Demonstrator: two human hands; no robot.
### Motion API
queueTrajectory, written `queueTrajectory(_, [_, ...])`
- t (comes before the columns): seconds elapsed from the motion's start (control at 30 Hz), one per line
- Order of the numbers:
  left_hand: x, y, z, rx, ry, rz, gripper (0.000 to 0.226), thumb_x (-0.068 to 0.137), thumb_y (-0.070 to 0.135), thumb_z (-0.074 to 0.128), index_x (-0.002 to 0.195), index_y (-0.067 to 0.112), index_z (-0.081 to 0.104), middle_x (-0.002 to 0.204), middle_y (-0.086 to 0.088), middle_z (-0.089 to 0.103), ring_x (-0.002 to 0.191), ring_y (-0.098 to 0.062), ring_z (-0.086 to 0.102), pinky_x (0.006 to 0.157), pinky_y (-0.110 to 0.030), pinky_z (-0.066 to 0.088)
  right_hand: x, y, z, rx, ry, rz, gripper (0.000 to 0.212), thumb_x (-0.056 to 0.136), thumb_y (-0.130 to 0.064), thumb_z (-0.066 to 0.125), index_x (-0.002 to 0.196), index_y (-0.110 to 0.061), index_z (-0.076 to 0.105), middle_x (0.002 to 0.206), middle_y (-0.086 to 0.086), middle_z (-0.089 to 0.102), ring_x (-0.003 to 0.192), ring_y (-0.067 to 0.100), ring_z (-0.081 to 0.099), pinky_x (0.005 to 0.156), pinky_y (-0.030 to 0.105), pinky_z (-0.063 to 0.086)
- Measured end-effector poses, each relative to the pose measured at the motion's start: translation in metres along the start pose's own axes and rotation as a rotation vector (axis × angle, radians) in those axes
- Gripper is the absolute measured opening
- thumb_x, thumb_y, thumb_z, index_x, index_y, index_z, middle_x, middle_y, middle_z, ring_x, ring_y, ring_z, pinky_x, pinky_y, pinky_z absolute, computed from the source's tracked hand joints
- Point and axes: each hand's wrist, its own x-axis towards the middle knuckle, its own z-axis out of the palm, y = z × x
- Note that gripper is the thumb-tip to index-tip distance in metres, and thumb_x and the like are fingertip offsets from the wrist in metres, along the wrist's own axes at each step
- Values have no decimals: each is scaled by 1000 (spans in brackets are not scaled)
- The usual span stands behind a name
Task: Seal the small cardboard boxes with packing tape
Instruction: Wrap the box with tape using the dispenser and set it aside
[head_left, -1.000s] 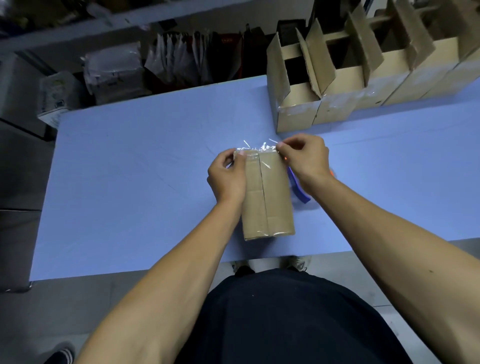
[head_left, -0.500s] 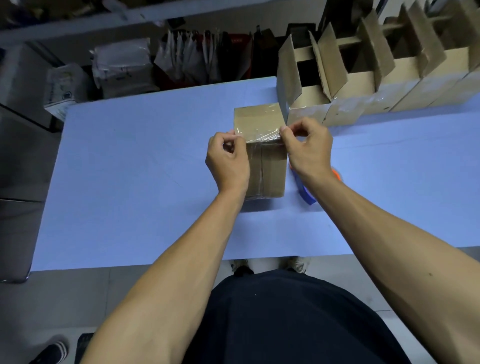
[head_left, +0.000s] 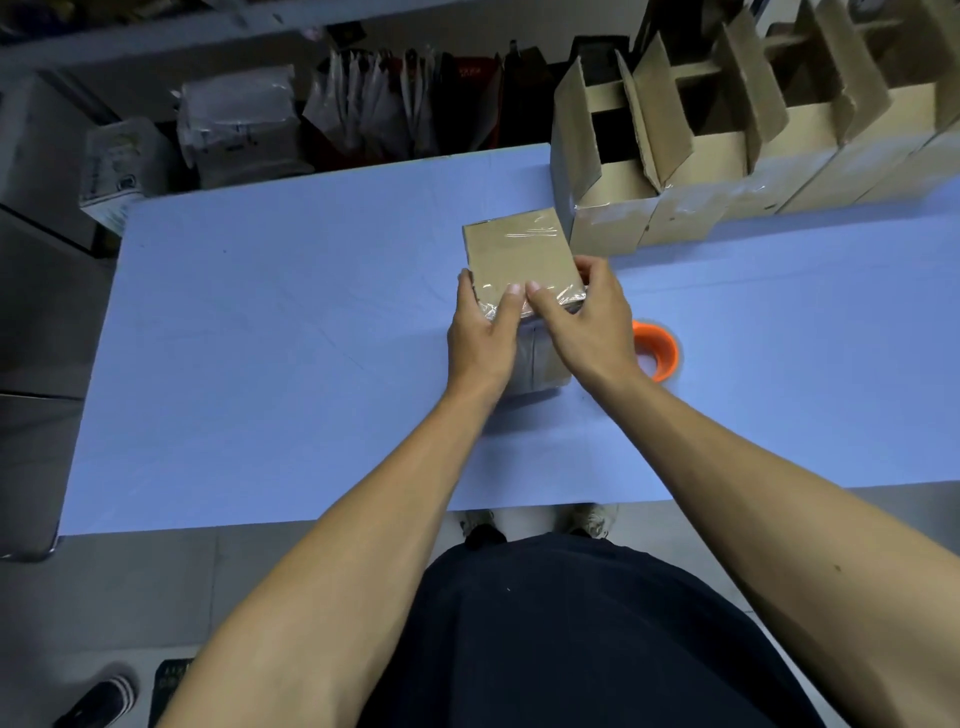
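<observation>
A small cardboard box (head_left: 519, 254) stands on the blue table (head_left: 285, 338) near its middle, with clear tape shining on its top face and over its near edge. My left hand (head_left: 480, 332) lies against the box's near left side, its fingers flat on the tape at the top edge. My right hand (head_left: 582, 322) covers the near right corner, thumb on the top edge and fingers wrapped round the right side. An orange-cored tape roll (head_left: 657, 351) lies on the table just right of my right hand.
A row of open cardboard boxes (head_left: 675, 156) with raised flaps lines the table's back right. Plastic-wrapped parcels (head_left: 239, 130) and bags sit on the floor behind the table. The near table edge runs in front of my body.
The box has been tipped from lying flat to standing, moving farther from me. Both hands slid from pinching the tape end to pressing it down over the near edge. The tape roll is uncovered.
</observation>
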Motion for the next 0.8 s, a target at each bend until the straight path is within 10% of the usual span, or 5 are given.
queueTrajectory(0.27, [-2,-20,5,-84,38,-62,53,100,25,50,152,18,40,138,2,59,118,-11,59,93,-17,46,-6,19,-16,220,-43,42,28,90,-23,63,115,-29,73,102,-8,76,99,13,69,94,40,54])
queueTrajectory(0.63, [11,11,-11,-77,15,-158,57,91,56,43,137,25,58,132,6,64,119,-13,60,106,-34,47,1,10,-35,70,-320,-88,59,92,-36,68,147,-37,45,130,-10,57,117,0,53,98,15,39])
queueTrajectory(0.7, [17,32,-20,-91,-32,-204,56,93,66,42,119,24,70,115,7,72,108,-12,67,96,-32,53,6,4,-35,90,-288,-71,73,87,-30,76,149,-37,38,129,-3,49,114,4,53,95,8,40])
queueTrajectory(0.8, [18,51,-35,-100,-197,-178,41,98,56,49,109,24,72,103,9,76,94,-6,71,71,-16,53,14,-3,-33,131,-218,-45,44,82,-49,74,124,-49,59,115,-8,63,105,7,62,92,33,55])
